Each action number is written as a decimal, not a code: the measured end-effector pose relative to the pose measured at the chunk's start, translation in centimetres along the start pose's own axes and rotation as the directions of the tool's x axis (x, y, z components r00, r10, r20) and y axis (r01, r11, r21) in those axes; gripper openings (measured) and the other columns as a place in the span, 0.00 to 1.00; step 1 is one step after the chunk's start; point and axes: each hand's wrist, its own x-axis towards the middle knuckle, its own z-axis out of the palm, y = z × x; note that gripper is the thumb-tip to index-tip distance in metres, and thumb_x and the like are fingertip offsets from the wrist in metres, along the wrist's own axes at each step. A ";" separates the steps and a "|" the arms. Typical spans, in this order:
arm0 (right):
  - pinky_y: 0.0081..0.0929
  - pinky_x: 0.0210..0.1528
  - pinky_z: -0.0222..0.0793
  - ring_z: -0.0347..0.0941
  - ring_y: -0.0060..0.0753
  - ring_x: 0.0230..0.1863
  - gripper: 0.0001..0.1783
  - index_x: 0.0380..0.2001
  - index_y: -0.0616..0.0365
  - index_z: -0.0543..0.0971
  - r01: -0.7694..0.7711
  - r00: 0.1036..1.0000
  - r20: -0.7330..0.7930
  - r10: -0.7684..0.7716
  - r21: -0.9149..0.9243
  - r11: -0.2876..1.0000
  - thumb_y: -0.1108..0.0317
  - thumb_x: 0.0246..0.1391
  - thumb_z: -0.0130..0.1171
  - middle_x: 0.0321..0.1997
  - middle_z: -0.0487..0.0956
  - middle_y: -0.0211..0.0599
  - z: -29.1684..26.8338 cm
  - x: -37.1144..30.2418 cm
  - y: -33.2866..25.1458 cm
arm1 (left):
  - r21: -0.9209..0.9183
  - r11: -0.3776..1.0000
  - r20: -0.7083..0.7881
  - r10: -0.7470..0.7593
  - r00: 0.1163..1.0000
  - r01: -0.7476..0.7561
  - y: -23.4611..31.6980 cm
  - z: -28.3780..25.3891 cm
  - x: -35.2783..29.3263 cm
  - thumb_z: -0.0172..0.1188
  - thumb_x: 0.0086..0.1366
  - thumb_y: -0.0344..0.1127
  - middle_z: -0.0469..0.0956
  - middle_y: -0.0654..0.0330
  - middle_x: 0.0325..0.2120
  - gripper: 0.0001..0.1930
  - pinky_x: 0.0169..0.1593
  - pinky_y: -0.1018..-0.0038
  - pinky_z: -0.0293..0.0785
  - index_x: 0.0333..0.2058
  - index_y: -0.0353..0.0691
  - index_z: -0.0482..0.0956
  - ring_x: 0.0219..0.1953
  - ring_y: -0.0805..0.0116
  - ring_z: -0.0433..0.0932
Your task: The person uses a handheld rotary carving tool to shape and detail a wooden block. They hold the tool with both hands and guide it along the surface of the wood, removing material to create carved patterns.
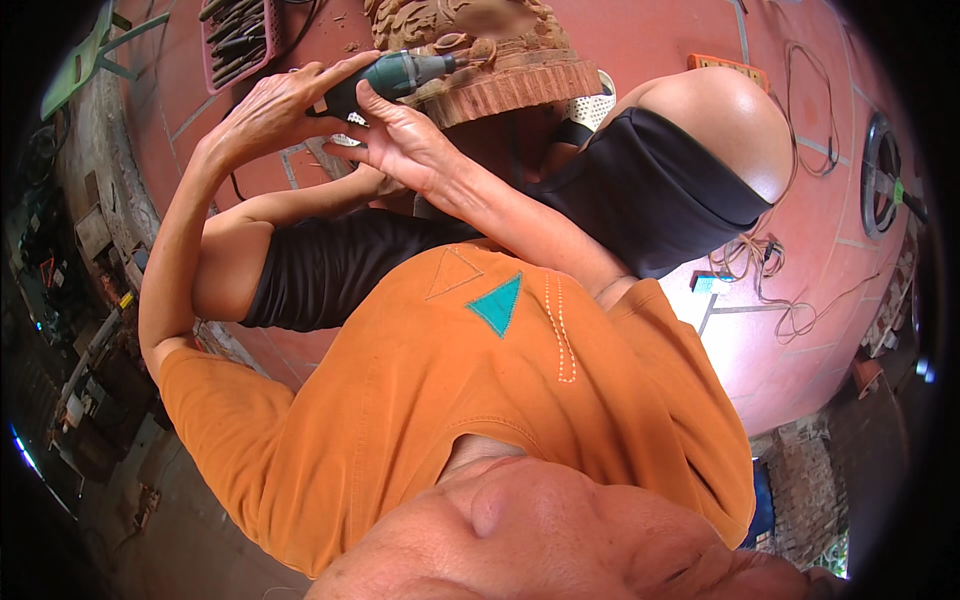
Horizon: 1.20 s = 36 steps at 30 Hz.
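Observation:
A green and black handheld rotary tool (395, 75) points right, its slim bit at the edge of a carved wooden piece (510, 92) with a thick round base. My left hand (285, 108) is closed around the tool's rear, the index finger stretched along its top. Against the underside of the tool rests my right hand (408, 145), thumb raised on its body and fingers curling beneath. The palms partly hide the tool's back end. Whether the bit touches the wood is too small to tell.
A pink basket (212, 50) of carving tools stands at the far left, near a green chair (85, 65). My bent knees flank the carving. Loose cables (765, 255), an orange power strip (727, 68) and a dark wheel-like ring (880, 175) lie on the tiled floor at right.

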 end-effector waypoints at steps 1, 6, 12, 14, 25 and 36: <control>0.48 0.45 0.78 0.75 0.38 0.47 0.21 0.46 0.56 0.72 -0.004 1.000 0.003 0.004 -0.001 1.000 0.55 0.55 0.62 0.45 0.73 0.35 -0.1 0.1 0.1 | 0.011 1.000 0.000 0.000 1.000 0.000 0.0 -0.1 -0.1 0.69 0.52 0.42 0.72 0.55 0.24 0.45 0.29 0.64 0.70 0.67 0.64 0.54 0.26 0.58 0.76; 0.49 0.55 0.71 0.74 0.39 0.52 0.21 0.50 0.52 0.73 -0.037 0.999 0.017 0.037 -0.013 0.999 0.54 0.57 0.59 0.49 0.77 0.30 -0.6 0.3 0.1 | 0.055 0.998 -0.025 0.016 1.000 -0.015 0.3 -0.2 -0.1 0.69 0.51 0.42 0.71 0.56 0.24 0.46 0.29 0.64 0.70 0.67 0.64 0.54 0.25 0.59 0.75; 0.49 0.54 0.71 0.74 0.37 0.52 0.22 0.50 0.51 0.74 0.007 0.999 0.054 -0.005 -0.034 0.999 0.54 0.56 0.60 0.49 0.78 0.30 -0.3 0.5 -0.3 | 0.082 0.996 -0.058 0.050 0.997 -0.046 -0.2 -0.2 0.2 0.68 0.50 0.37 0.71 0.57 0.24 0.47 0.28 0.64 0.70 0.67 0.64 0.53 0.24 0.60 0.75; 0.48 0.54 0.71 0.74 0.37 0.52 0.22 0.50 0.51 0.74 0.005 0.999 0.045 -0.003 -0.041 0.999 0.53 0.56 0.60 0.49 0.78 0.29 -0.2 0.4 -0.3 | 0.082 0.996 -0.049 0.047 0.998 -0.043 -0.4 -0.2 0.3 0.67 0.50 0.35 0.70 0.57 0.23 0.47 0.28 0.65 0.70 0.67 0.65 0.52 0.24 0.61 0.75; 0.46 0.54 0.73 0.73 0.34 0.53 0.21 0.50 0.49 0.73 -0.032 0.999 0.038 0.034 -0.047 0.998 0.51 0.57 0.57 0.49 0.77 0.27 0.0 0.1 0.1 | 0.064 0.997 0.028 -0.037 0.999 0.035 -0.1 -0.4 0.0 0.69 0.48 0.34 0.70 0.57 0.27 0.48 0.34 0.63 0.70 0.67 0.64 0.55 0.28 0.60 0.74; 0.46 0.55 0.72 0.73 0.32 0.50 0.20 0.48 0.49 0.74 -0.008 1.000 0.009 0.009 -0.077 0.997 0.52 0.56 0.60 0.48 0.77 0.27 1.4 -0.4 0.0 | -0.006 0.999 -0.004 -0.048 0.999 0.048 1.0 -1.5 -0.6 0.70 0.46 0.37 0.69 0.58 0.27 0.49 0.34 0.63 0.69 0.67 0.63 0.55 0.29 0.60 0.72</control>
